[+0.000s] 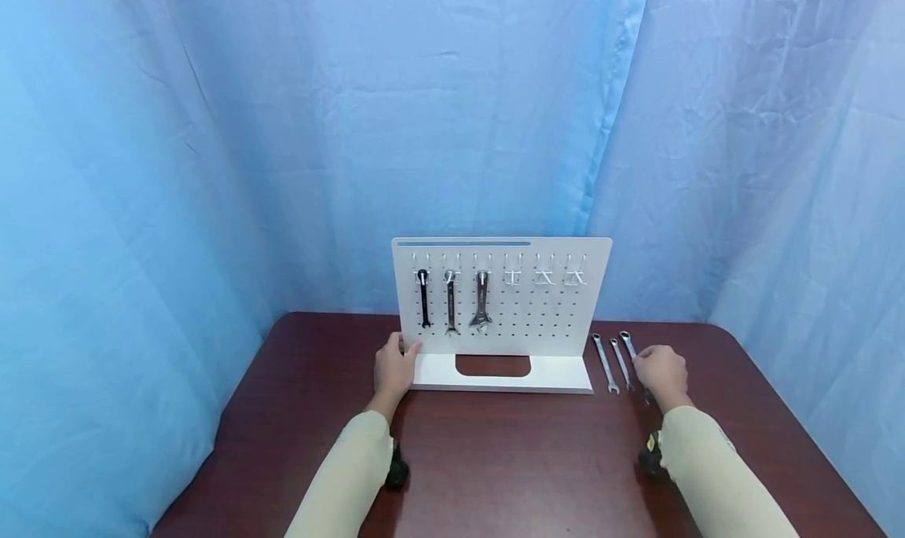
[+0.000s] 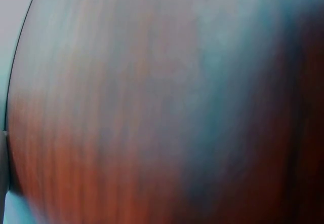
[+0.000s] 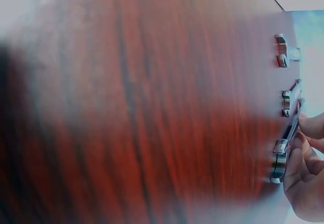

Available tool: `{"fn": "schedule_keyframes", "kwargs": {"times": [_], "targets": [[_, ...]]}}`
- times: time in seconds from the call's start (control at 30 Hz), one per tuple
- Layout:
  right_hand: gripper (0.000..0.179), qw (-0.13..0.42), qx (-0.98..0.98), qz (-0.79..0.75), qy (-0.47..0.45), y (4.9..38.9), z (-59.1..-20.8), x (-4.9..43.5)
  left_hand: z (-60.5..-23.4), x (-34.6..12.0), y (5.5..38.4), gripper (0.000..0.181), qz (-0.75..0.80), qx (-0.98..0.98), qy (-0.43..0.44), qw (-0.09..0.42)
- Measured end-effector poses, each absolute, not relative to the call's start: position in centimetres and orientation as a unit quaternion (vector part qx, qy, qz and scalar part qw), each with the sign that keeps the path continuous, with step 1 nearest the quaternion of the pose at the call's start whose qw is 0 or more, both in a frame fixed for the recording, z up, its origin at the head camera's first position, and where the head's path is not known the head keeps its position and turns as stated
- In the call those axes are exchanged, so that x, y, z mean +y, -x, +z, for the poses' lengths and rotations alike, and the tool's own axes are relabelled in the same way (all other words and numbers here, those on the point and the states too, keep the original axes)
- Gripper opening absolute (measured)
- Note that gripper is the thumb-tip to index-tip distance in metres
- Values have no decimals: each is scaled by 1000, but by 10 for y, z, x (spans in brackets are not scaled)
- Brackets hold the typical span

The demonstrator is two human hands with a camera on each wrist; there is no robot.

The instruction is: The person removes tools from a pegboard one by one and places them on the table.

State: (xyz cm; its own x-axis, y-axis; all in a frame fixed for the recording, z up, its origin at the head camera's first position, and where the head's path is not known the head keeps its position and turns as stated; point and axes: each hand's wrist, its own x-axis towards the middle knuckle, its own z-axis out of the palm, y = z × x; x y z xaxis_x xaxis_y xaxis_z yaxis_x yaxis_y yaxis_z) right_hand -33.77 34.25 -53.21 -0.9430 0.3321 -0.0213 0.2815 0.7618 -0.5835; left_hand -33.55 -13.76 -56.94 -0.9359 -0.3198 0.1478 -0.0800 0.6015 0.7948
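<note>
Combination wrench (image 1: 628, 345), rightmost of three, is toward the far right corner of the desk (image 1: 523, 459); right hand (image 1: 663, 371) pinches it. Mid-shank hold should balance best. Left hand (image 1: 394, 367) grips the lower left corner of the pegboard (image 1: 502, 345): firm pressure should prevent shifting.

White pegboard (image 1: 537, 309) is set upright, held at its lower left corner. Rightmost silver wrench (image 1: 629, 347) is pinched, right of the pegboard, ring end exposed, shaft partly hidden.
</note>
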Motion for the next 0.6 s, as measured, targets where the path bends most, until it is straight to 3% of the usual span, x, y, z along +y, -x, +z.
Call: {"fn": "schedule_keyframes", "kwargs": {"times": [0.4, 0.6], "targets": [[41, 89, -928, 327, 156, 331, -529, 340, -572, -136, 336, 47, -428, -886, -115, 137], [37, 132, -907, 372, 148, 330, -516, 307, -569, -139, 336, 48, -429, -887, -114, 129]]}}
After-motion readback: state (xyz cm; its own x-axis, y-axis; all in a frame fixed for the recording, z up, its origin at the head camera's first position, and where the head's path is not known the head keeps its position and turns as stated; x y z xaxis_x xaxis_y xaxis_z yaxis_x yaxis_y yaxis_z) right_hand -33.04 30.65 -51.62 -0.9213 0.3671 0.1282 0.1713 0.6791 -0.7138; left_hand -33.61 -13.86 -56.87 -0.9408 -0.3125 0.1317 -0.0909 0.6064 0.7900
